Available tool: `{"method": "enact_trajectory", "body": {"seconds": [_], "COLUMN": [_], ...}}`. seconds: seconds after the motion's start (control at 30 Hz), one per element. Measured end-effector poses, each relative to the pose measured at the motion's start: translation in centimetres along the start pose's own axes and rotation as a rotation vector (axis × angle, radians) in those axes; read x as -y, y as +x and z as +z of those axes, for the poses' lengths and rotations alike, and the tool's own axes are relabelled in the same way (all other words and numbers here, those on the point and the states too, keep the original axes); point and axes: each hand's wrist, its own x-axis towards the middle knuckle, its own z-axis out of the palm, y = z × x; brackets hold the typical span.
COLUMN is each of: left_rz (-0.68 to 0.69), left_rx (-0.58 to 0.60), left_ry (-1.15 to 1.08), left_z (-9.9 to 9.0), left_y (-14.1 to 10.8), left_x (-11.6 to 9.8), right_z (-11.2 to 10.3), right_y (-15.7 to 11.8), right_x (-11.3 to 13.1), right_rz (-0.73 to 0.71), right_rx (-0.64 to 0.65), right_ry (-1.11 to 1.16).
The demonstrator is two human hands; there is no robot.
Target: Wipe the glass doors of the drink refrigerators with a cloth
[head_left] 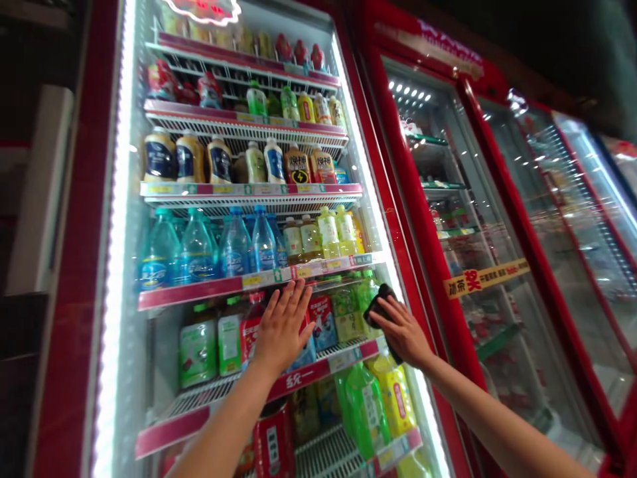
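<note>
My left hand [283, 328] lies flat with its fingers spread against the glass door of a lit drinks cooler, holding nothing. To its right, my right hand [403, 332] presses a dark cloth [383, 307] to the glass near the door's right edge; part of the cloth is hidden under the palm. Behind the glass, around my hands, stand a green-labelled bottle [198, 348], a red and blue pack [323, 322] and green tea bottles [346, 311]. Higher up are blue water bottles [235, 245].
The cooler has a red frame [62, 265] and bright light strips along both sides. More red-framed glass coolers [448, 199] run off to the right, one with a yellow strip [490, 279] across it. A pale upright panel [42, 192] stands at the left.
</note>
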Motion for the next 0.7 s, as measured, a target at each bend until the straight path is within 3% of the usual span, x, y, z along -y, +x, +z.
{"method": "enact_trajectory", "body": {"seconds": [0.07,0.13,0.2,0.27,0.33,0.4,0.47,0.5,0.6,0.7], "left_rz": [0.001,-0.016,-0.071,-0.151,-0.217,-0.229,-0.205,-0.193,-0.187,-0.18], "left_rx": [0.008,0.016,0.022,0.025,0.03,0.049,0.083,0.1,0.137,0.17], "left_ry": [0.014,0.024,0.036,0.05,0.054,0.053,0.057,0.062,0.074,0.073], "left_z": [-1.1,-2.1,-3.0,-3.4,-3.5,-3.4,-3.2,-3.1,-3.1,-3.4], "left_y": [-1.1,-2.6,-4.3,-6.0,-7.6,-8.8,-9.6,-9.8,-10.0,-10.3], "left_x": [0.4,0.9,1.3,1.6,1.8,1.9,2.1,2.1,2.2,2.2], "right_z": [-0.1,0.6,1.6,2.6,2.8,2.4,1.7,1.5,2.1,3.7], "right_y": [1.4,5.1,9.0,10.9,9.9,6.9,4.0,3.2,5.1,10.7], "right_x": [-2.1,-2.3,0.1,4.2,8.2,10.2,9.7,8.9,7.1,9.9], "right_rz": [0.177,0.321,0.353,0.302,0.19,0.02,-0.131,-0.136,0.067,0.258], "right_rx": [-0.109,-0.217,-0.248,-0.196,-0.094,0.024,0.103,0.095,-0.069,-0.204], "right_ry": [-0.004,0.009,0.029,0.041,0.056,0.081,0.096,0.087,0.038,0.027]}}
